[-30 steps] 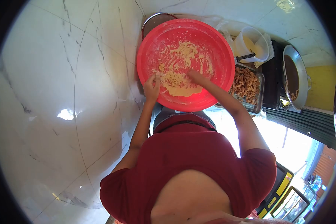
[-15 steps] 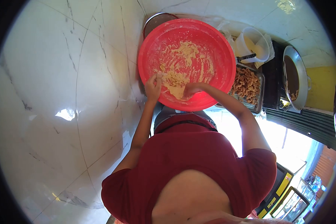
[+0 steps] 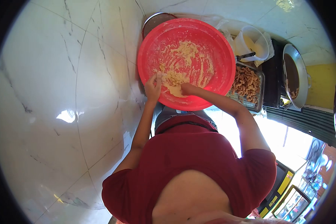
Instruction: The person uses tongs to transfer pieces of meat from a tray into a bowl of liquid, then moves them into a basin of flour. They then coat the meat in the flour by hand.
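A large red basin (image 3: 224, 56) stands in front of my body, with pale yellow floury crumbs (image 3: 175, 79) sticking to its floor and sides. At its near left edge my left hand (image 3: 153, 87) grips the rim, fingertips over the inside beside the crumbs. My right hand (image 3: 189, 89) is down inside the basin near its front, touching the mixture. It looks curled, with the fingertips turned down and hidden, so whatever lies in them cannot be made out.
Right of the basin, a tray of brown fried pieces (image 3: 246, 85) stands close to my right forearm. Behind it is a white plastic bucket (image 3: 263, 46) by a black handle (image 3: 246, 56). A wide pan of dark oil (image 3: 292, 74) sits further right. A marble-patterned wall (image 3: 63, 112) rises on the left.
My right hand has shifted slightly away from my body within the basin and is more curled. The left hand keeps its place on the rim.
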{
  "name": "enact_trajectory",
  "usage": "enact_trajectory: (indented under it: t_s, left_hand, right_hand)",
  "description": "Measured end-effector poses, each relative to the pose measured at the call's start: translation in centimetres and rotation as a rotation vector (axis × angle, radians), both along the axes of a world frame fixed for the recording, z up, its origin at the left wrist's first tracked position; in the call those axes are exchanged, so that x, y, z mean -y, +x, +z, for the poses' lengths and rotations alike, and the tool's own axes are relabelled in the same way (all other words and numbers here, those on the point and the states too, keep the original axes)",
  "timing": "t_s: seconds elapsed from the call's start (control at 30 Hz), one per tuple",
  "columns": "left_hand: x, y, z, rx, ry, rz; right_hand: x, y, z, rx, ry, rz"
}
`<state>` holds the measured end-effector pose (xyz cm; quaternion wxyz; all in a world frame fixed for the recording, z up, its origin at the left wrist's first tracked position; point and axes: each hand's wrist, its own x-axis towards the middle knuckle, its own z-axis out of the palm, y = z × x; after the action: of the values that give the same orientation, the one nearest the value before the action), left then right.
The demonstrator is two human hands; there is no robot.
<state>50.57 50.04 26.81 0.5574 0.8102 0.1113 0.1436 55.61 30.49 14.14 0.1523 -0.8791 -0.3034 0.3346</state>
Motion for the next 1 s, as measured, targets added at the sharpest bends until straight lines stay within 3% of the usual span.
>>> enact_trajectory:
  t_s: [0.1, 0.2, 0.3, 0.4, 0.5, 0.6, 0.7, 0.8, 0.87, 1.0]
  left_hand:
    - [-0.1, 0.1, -0.4, 0.003, -0.026, -0.01]
    - [0.0, -0.1, 0.5, -0.009, 0.028, 0.003]
    - [-0.1, 0.0, 0.0, 0.011, 0.039, 0.002]
    - [0.0, 0.0, 0.4, 0.009, 0.019, -0.009]
    - [0.0, 0.0, 0.6, 0.006, 0.001, -0.012]
    - [0.1, 0.0, 0.7, 0.026, -0.005, -0.004]
    - [0.1, 0.0, 0.3, 0.022, 0.037, 0.016]
    - [0.0, 0.1, 0.1, 0.001, 0.031, 0.013]
    - [0.0, 0.0, 0.0, -0.013, 0.02, 0.006]
    - [0.3, 0.0, 0.6, -0.012, -0.024, -0.014]
  right_hand:
    - [1.1, 2.2, 4.3, -0.508, 0.127, 0.1]
    - [2.7, 5.0, 3.4, -0.498, 0.191, -0.018]
    - [3.5, 6.2, 1.4, -0.108, 0.195, -0.167]
    - [2.1, 4.7, -0.1, -0.192, 0.078, -0.302]
    - [0.4, 0.5, -1.1, -0.039, 0.093, -0.044]
    - [0.2, -1.4, 0.6, -0.036, 0.109, 0.059]
    - [0.5, 1.8, 3.9, -0.388, 0.026, 0.3]
    - [2.7, 4.7, 1.6, -0.494, 0.159, 0.002]
    - [2.8, 4.8, 4.0, -0.257, 0.103, -0.161]
    - [1.9, 3.6, 1.5, -0.19, -0.005, -0.155]
